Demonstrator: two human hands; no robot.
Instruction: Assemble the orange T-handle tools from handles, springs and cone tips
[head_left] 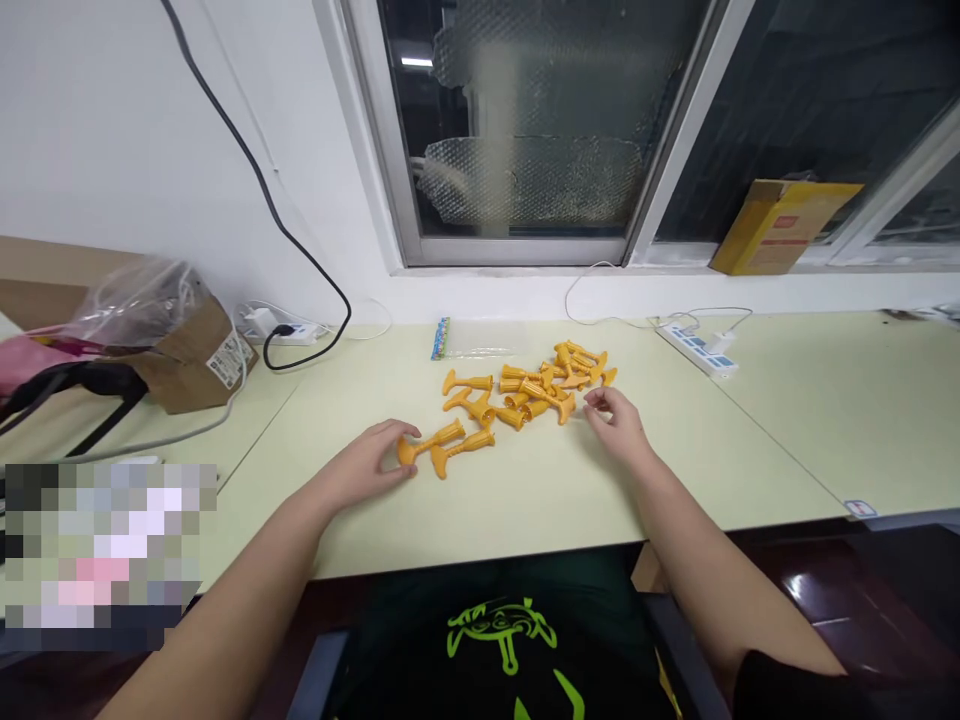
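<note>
Several yellow-orange plastic pieces, each with a curved T-shaped end and a ribbed barrel, lie in a loose pile [529, 385] on the pale green table [480, 520]. Two of them rest apart at the pile's near left, side by side. Around the curved end of the leftmost piece [448, 432] is my left hand [373, 465], thumb and fingers apart on either side of it; whether it grips the piece is unclear. My right hand [615, 422] hovers at the pile's right edge with curled fingers, close to a curved end, and nothing shows in it.
Behind the pile lies a clear plastic bag [484, 338] with a printed header. Power strips stand at the back left [300, 334] and right [697, 350]. An open cardboard box [195, 365] is at the left, a yellow box [780, 228] on the windowsill. A black cable hangs down the wall.
</note>
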